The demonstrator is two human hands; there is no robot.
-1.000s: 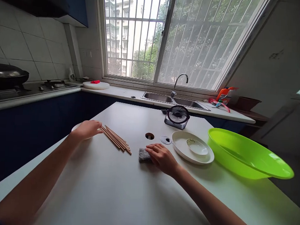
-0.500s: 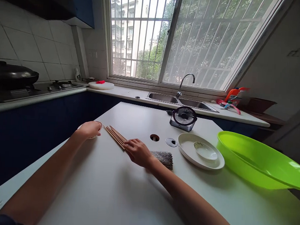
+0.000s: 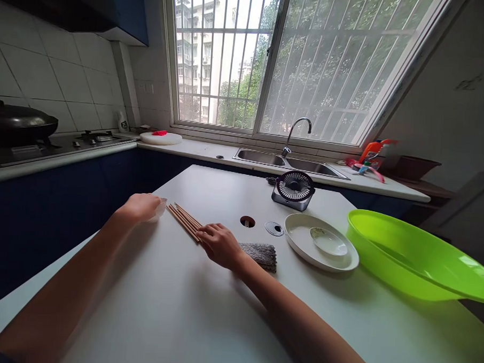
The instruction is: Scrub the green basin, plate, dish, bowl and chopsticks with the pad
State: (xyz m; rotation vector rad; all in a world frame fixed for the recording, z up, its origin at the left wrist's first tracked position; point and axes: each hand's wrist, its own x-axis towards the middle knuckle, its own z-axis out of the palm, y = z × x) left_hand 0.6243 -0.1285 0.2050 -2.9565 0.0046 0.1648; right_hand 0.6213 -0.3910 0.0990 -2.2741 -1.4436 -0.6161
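Several wooden chopsticks [image 3: 185,222] lie side by side on the white table [image 3: 148,306], pointing away to the left. The fingers of my right hand [image 3: 220,246] are closed over their near ends. Left of the far tips, my left hand [image 3: 140,207] grips a small translucent bowl [image 3: 159,210], tilted and mostly hidden behind my fingers. Just right of my right hand is a folded grey cloth [image 3: 260,255], its left part covered by that hand.
To the right, a white oval plate [image 3: 293,242] holds a small dish [image 3: 329,242], beside a large green basin [image 3: 398,274]. A small black fan [image 3: 294,189] stands at the table's back edge, past a round hole [image 3: 247,222]. A sink [image 3: 263,158] lies beyond.
My left hand has tilted the small bowl up, so that its side shows more. The right hand stays at the chopsticks. The whole view has shifted slightly.
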